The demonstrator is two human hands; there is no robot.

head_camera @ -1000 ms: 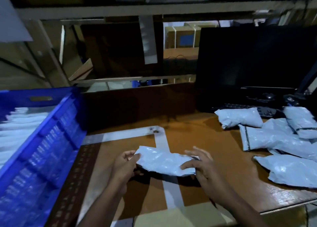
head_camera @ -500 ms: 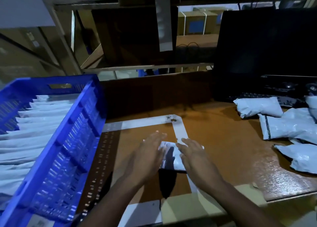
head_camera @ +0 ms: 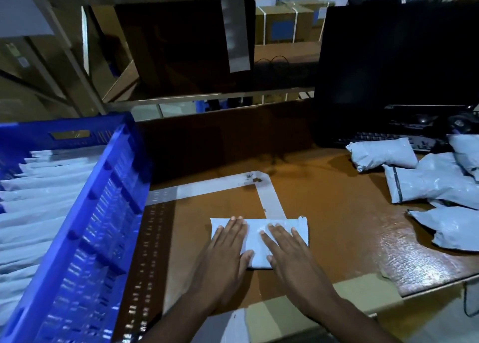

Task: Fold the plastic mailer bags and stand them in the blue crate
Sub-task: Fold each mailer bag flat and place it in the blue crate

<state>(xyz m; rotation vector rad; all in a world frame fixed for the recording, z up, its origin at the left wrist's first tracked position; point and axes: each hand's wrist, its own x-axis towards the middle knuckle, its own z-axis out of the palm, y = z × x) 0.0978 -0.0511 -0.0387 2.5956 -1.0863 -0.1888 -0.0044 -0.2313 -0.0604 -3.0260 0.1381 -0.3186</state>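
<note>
A folded pale grey plastic mailer bag [head_camera: 255, 241] lies flat on the brown wooden table [head_camera: 324, 213], over a strip of white tape [head_camera: 269, 200]. The left hand [head_camera: 223, 254] and right hand [head_camera: 287, 252] both press down on it with straight, spread fingers; neither hand grips anything. Risk, as judged: slick plastic is likely to spring open once the pressure lifts, so the fold may be lost before the bag reaches the blue plastic crate [head_camera: 85, 226] just left of the work area. A loose fold could also slump instead of standing among the pale bags [head_camera: 39, 208] already ranked upright in the crate; their number cannot be counted. One bag is under the hands. At least five unfolded mailer bags [head_camera: 435, 184] lie heaped at the right, overlapping. One crate and one dark monitor [head_camera: 396, 70] are present.
</note>
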